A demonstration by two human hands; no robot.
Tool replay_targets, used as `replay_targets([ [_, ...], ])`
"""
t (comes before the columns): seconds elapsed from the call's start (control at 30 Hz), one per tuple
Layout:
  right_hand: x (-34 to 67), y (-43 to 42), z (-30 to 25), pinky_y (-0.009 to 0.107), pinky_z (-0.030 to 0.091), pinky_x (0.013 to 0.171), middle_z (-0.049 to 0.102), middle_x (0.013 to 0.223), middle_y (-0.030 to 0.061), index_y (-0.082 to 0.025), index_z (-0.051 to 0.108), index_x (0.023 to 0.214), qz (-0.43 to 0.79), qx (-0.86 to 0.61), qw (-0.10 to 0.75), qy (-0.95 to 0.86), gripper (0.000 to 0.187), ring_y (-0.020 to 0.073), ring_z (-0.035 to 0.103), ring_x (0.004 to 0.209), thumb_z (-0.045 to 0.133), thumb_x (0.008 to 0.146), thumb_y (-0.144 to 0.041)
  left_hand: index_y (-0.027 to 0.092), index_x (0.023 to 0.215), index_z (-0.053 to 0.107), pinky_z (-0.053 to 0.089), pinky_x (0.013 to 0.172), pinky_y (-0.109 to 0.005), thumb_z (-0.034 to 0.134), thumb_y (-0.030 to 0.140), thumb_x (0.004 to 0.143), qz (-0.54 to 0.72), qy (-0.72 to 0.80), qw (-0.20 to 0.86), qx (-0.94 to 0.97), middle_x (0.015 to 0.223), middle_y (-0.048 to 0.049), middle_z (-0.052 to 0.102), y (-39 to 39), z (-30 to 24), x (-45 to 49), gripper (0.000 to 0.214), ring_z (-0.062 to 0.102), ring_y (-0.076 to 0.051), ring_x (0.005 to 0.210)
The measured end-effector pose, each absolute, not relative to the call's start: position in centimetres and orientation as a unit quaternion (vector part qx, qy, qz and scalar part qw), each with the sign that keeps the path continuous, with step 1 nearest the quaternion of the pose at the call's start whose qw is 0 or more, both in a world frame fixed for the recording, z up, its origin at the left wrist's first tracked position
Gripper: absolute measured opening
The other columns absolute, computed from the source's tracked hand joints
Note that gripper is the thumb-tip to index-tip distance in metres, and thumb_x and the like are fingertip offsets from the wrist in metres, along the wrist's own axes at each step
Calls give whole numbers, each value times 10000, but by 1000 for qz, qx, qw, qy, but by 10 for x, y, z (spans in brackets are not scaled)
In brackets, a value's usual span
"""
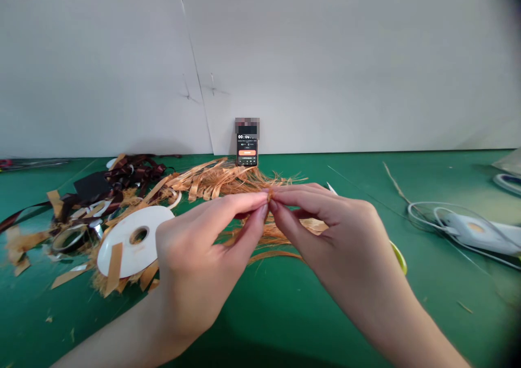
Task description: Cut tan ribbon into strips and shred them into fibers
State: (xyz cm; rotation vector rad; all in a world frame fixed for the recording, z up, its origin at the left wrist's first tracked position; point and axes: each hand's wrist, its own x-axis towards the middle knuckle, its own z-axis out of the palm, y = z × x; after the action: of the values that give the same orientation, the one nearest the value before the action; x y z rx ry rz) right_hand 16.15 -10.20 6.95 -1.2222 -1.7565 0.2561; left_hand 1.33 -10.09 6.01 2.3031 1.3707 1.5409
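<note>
My left hand (203, 243) and my right hand (334, 232) meet near the middle of the view, above the green table. Both are closed in a pinch, fingertip against fingertip, on a small bit of orange-brown fibre strand (270, 194). Most of the strand is hidden by the fingers. Just behind them lies a loose heap of orange-brown ribbon strips (203, 181) with frayed ends. More long threads show beneath the hands. A yellow-green loop (400, 258) sticks out beside my right wrist, and a pale pointed tip (331, 188) shows behind that hand.
A white spool disc (122, 243) lies at left among ribbon scraps, tape rolls and dark brown ribbon (138, 178). A lit phone (247, 152) leans on the white board (325, 69) at the back. At right sits a white device (480, 229) with a looped cable.
</note>
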Motion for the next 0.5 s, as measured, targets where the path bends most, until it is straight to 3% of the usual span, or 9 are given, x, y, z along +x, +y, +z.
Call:
replay_targets([
  [0.17,159,-106,73,233,548,656,745,774,2,-178,737,777,120,-530,487,-684,174,124,666,677,575,813,-127,249,858,709,552,684,-200,696,175,794,519,473,107,704,833,47,763,-101,64,15,99,702,-122,726],
  [0.33,159,-111,80,171,444,402,669,579,-38,-227,734,695,252,-559,522,-593,183,115,632,533,590,806,-210,253,780,674,533,621,-129,732,232,783,560,472,302,610,764,66,716,-96,66,11,61,668,-81,682],
  [0.5,161,-111,82,166,431,408,629,544,-45,-251,726,620,281,-546,504,-608,226,117,619,540,593,788,-179,281,867,725,544,737,-151,736,267,790,520,432,393,623,898,47,722,-88,67,8,79,671,-102,823],
])
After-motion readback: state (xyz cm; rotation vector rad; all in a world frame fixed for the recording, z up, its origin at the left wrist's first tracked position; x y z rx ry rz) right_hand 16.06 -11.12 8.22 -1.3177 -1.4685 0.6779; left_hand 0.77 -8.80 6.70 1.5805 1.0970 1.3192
